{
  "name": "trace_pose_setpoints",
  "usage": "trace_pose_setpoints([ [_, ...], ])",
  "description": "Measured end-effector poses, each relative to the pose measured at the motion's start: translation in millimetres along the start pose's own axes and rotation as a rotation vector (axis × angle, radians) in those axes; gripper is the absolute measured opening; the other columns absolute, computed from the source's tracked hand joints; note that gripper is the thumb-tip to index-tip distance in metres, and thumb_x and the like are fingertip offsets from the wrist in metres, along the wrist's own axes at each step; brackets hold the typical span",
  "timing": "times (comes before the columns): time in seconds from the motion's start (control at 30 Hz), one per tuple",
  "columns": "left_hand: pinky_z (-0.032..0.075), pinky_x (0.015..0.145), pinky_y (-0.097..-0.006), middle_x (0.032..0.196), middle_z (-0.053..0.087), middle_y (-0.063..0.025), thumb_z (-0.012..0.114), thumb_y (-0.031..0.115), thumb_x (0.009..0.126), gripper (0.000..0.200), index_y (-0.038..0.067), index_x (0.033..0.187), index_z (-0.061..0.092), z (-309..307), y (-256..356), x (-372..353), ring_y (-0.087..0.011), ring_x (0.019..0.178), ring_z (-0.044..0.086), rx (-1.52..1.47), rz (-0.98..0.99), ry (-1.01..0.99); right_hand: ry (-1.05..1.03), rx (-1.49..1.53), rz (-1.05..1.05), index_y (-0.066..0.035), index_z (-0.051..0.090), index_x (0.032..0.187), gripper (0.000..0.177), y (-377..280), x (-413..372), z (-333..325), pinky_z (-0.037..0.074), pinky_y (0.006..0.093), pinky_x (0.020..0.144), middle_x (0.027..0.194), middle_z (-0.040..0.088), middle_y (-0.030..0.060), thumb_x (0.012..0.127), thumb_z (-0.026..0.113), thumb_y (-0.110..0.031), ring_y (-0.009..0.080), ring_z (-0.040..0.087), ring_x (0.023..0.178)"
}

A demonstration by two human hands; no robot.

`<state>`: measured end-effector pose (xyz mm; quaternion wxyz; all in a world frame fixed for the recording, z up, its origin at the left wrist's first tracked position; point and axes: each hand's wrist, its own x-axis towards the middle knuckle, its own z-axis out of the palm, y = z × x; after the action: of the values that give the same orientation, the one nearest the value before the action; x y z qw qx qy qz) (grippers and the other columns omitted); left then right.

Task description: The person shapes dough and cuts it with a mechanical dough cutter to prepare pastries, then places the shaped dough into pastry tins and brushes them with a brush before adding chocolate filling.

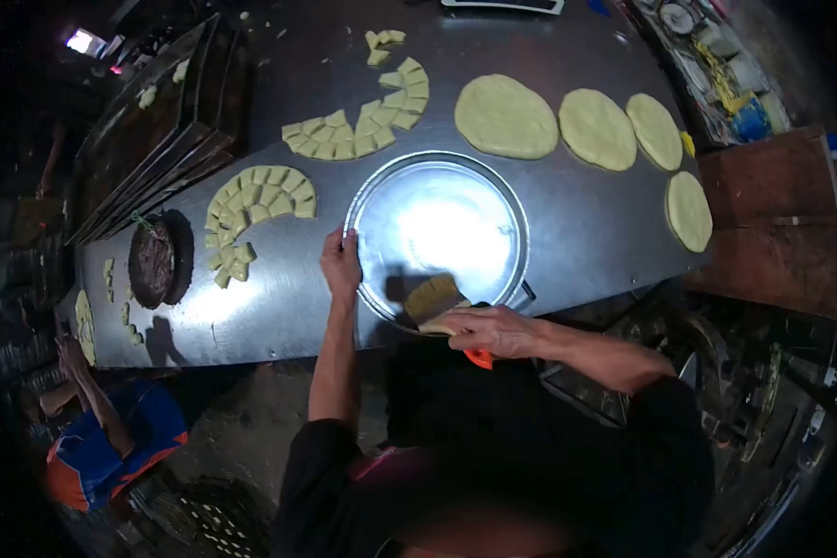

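Note:
A round shiny metal pan [437,172] lies on the steel table [586,232] in front of me. My left hand [340,263] grips the pan's left rim. My right hand [488,330] holds a flat brush [432,298] with an orange handle, its bristles resting on the pan's near inside edge. Several flat round dough discs [505,116] lie beyond the pan to the right. Small cut dough pieces [262,195] are laid in arcs to the left and behind.
Stacked dark baking trays [149,139] stand at the far left. A small dark round dish [152,262] sits near them. Another person in blue and orange [107,437] is at the table's left end. Clutter fills the right side [725,84].

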<state>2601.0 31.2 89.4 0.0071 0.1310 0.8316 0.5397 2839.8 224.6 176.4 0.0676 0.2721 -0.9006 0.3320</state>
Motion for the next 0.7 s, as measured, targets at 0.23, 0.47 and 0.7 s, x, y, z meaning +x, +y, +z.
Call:
trace_pose_setpoints([
  [0.23,0.047,0.075,-0.0337,0.09,0.065,-0.0162,0.059,0.018,0.091,0.028,-0.001,0.11,0.064,9.0,0.3,7.9,-0.0235,0.082,0.061,0.017,0.027,-0.041,0.149,0.02,0.401,-0.017,0.058,0.122,0.05,97.2,105.6,10.9,0.053,0.0342,0.07,0.091,0.063,0.0102,0.073,0.066,-0.012,0.0261,0.063,0.083],
  [0.47,0.048,0.073,-0.034,0.091,0.065,-0.019,0.057,0.017,0.091,0.027,-0.003,0.107,0.065,8.5,-0.5,5.6,-0.0247,0.081,0.062,0.02,-0.007,-0.11,-0.012,0.231,0.734,-0.011,0.06,0.111,0.023,48.1,51.1,-25.7,0.053,0.0305,0.076,0.094,0.065,0.0097,0.088,0.058,-0.013,0.0195,0.065,0.083],
  [0.7,0.048,0.075,-0.0349,0.09,0.064,-0.0173,0.058,0.02,0.091,0.028,-0.002,0.106,0.066,13.6,-0.1,17.3,-0.027,0.083,0.062,0.051,0.089,-0.065,0.085,0.408,0.795,-0.005,0.064,0.093,0.014,-6.6,10.6,-39.3,0.051,0.0268,0.083,0.091,0.068,0.0079,0.085,0.064,-0.017,0.0161,0.065,0.088],
])
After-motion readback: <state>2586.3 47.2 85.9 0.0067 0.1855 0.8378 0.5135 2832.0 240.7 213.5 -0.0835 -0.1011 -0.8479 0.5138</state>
